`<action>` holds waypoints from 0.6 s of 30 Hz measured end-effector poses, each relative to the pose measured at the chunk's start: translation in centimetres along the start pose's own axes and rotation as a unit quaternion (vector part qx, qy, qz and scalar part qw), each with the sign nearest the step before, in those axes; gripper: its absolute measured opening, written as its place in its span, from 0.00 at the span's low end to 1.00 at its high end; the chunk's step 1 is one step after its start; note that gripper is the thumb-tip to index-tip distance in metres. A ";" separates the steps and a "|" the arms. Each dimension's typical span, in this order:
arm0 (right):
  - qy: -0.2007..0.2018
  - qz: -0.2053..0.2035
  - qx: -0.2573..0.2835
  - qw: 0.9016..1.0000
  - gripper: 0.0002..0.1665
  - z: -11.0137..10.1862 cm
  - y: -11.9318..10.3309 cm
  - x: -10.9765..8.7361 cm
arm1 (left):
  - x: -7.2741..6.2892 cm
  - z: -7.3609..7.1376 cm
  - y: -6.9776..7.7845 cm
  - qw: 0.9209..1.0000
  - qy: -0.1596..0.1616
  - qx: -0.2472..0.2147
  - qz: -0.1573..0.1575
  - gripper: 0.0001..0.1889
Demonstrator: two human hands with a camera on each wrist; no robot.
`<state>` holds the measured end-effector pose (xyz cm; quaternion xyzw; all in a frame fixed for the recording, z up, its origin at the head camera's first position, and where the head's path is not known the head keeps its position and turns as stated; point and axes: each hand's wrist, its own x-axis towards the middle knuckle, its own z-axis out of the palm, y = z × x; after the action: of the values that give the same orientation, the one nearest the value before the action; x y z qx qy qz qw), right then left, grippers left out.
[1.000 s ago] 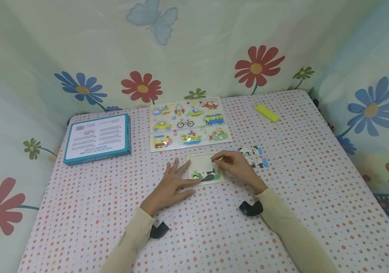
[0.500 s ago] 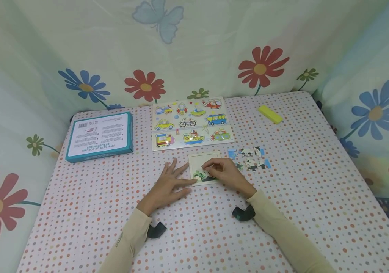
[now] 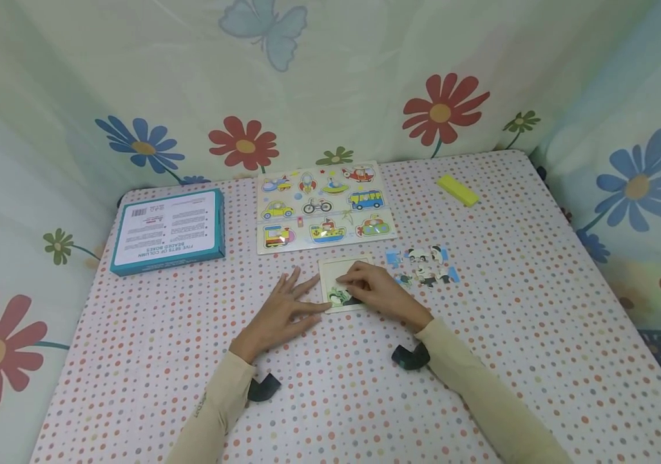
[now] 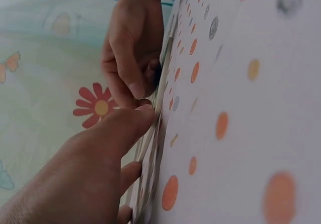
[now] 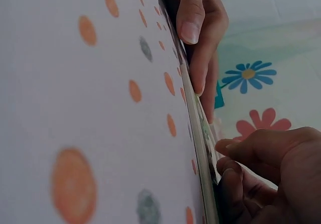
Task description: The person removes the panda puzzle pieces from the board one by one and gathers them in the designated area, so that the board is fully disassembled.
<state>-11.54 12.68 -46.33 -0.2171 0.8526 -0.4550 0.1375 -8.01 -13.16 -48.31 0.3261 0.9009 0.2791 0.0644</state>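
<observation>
A small square wooden puzzle tray (image 3: 325,270) lies in the middle of the table, with green and black-and-white panda pieces (image 3: 339,296) along its near side. My left hand (image 3: 275,317) has its fingers spread at the tray's left edge, one fingertip on the near-left corner. My right hand (image 3: 378,290) bends over the tray, thumb and index finger pinching low at a puzzle piece that its fingers mostly hide. In the right wrist view the right fingertips (image 5: 223,146) are right at the tray's surface. Several loose panda pieces (image 3: 423,264) lie right of the tray.
A vehicle puzzle board (image 3: 326,207) lies behind the tray. A teal and white box (image 3: 168,232) is at the back left, and a yellow block (image 3: 458,191) at the back right. The dotted tablecloth (image 3: 336,399) covers the table; a flowered curtain (image 3: 354,84) hangs behind it.
My right hand has moved left from the tray's right edge to over its middle, uncovering more of the loose pieces. The left hand stays at the tray's left edge.
</observation>
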 end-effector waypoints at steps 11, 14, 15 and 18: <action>-0.029 -0.027 -0.042 0.998 0.17 0.1 -0.4 0.2 | 0.1 0.0 0.0 1.000 0.000 -0.001 -0.008 0.16; -0.029 -0.025 -0.042 0.998 0.17 0.0 -0.5 0.2 | 0.1 -0.1 0.0 1.000 -0.001 -0.004 -0.009 0.16; -0.030 -0.024 -0.039 0.998 0.18 0.0 -0.5 0.2 | 0.1 -0.1 0.0 1.000 -0.001 -0.004 -0.009 0.16; -0.031 -0.020 -0.031 0.999 0.18 -0.1 -0.6 0.1 | 0.1 -0.1 -0.1 1.000 -0.002 -0.009 -0.010 0.15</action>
<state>-11.55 12.40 -45.82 -0.2524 0.8572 -0.4240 0.1474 -8.15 -13.19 -48.28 0.3168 0.9015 0.2859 0.0717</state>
